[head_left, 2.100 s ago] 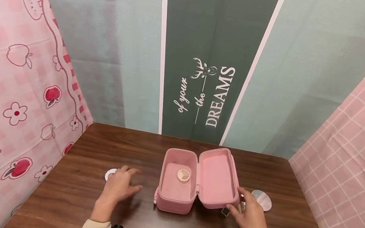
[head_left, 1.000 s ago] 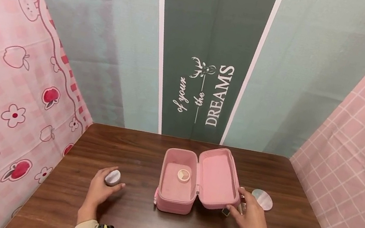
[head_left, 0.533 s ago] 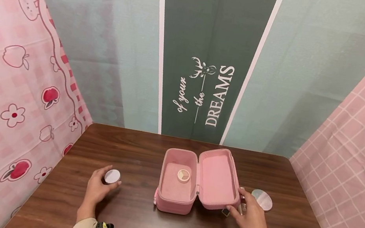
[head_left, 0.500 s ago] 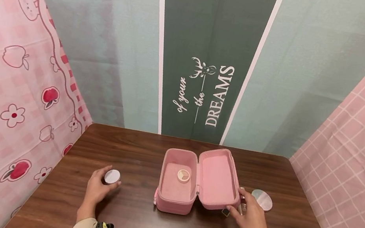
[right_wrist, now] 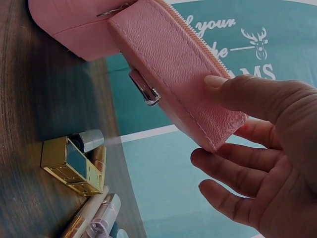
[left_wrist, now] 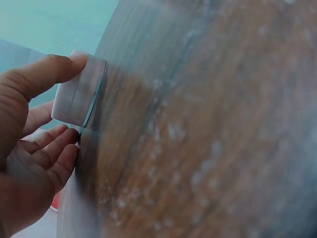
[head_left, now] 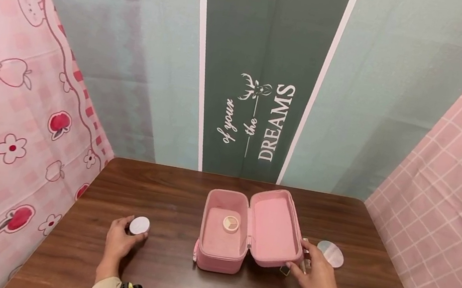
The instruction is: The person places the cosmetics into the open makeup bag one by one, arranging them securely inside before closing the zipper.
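Note:
A pink cosmetic case (head_left: 218, 263) stands on the table with its lid (head_left: 276, 229) swung out to the right. Inside its base lies a small round pan (head_left: 231, 223) with three beige sections. My right hand (head_left: 319, 276) grips the lid's near right corner, thumb on the side and fingers beneath, as the right wrist view shows. To the left, my left hand (head_left: 119, 242) pinches a small round jar (head_left: 139, 225) with a white top between thumb and fingers. In the left wrist view the jar (left_wrist: 79, 91) is close to the table surface; whether it touches is unclear.
Under and beside the lid lie several cosmetics, among them a gold-framed square container (right_wrist: 69, 163) and slim tubes (right_wrist: 94, 215). A pale, shiny oval disc (head_left: 330, 254) lies right of my right hand. Fabric curtains (head_left: 265, 43) stand behind the wooden table (head_left: 178, 191).
My left hand has come down from above the jar, taken hold of it and drawn slightly left and nearer. The jar was tilted a second ago. My right hand stays on the lid.

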### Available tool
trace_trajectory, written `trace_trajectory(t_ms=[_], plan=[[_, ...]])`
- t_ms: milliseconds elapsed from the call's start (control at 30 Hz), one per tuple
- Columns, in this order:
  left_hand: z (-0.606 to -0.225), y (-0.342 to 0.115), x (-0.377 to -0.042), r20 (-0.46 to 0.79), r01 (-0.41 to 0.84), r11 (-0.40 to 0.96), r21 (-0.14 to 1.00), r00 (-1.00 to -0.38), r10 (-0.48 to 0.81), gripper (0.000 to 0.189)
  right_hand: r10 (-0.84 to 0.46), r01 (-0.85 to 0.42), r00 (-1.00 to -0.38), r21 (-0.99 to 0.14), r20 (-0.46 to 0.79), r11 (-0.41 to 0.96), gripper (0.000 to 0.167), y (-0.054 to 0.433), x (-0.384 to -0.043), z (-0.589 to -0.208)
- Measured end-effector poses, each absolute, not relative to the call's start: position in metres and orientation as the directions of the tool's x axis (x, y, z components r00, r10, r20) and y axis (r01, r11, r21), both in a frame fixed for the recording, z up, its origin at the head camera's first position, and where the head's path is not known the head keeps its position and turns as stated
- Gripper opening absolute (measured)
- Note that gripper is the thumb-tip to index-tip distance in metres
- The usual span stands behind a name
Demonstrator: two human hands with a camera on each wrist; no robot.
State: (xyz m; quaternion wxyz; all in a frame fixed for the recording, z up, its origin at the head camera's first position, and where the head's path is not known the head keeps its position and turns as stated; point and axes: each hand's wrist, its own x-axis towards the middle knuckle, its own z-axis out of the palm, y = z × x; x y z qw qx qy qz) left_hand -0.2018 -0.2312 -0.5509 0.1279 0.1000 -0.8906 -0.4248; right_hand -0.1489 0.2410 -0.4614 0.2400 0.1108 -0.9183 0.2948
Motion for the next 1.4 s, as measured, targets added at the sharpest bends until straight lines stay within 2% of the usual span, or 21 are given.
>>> trace_trajectory(t_ms=[300, 733, 1167, 1400], plan=[[-0.550, -0.230, -0.204, 0.178, -0.071, 0.642, 0.763, -0.933, -0.314, 0.057, -0.055, -0.324, -0.883, -0.522, 0.465, 0.789, 0.059, 0.241, -0.149, -0.461], [-0.536, -0.223, -0.206, 0.188, -0.055, 0.589, 0.806, -0.920, -0.343, 0.054, -0.054, -0.317, -0.894, -0.543, 0.444, 0.778, 0.059, 0.242, -0.150, -0.460], [-0.521, -0.213, -0.191, 0.064, -0.121, 0.564, 0.817, -0.953, -0.297, 0.052, -0.073, -0.344, -0.874, -0.508, 0.480, 0.790, 0.060, 0.243, -0.150, -0.461], [-0.512, -0.199, -0.184, 0.069, -0.099, 0.532, 0.841, -0.955, -0.288, 0.053, -0.076, -0.358, -0.858, -0.486, 0.508, 0.798, 0.059, 0.243, -0.150, -0.462]])
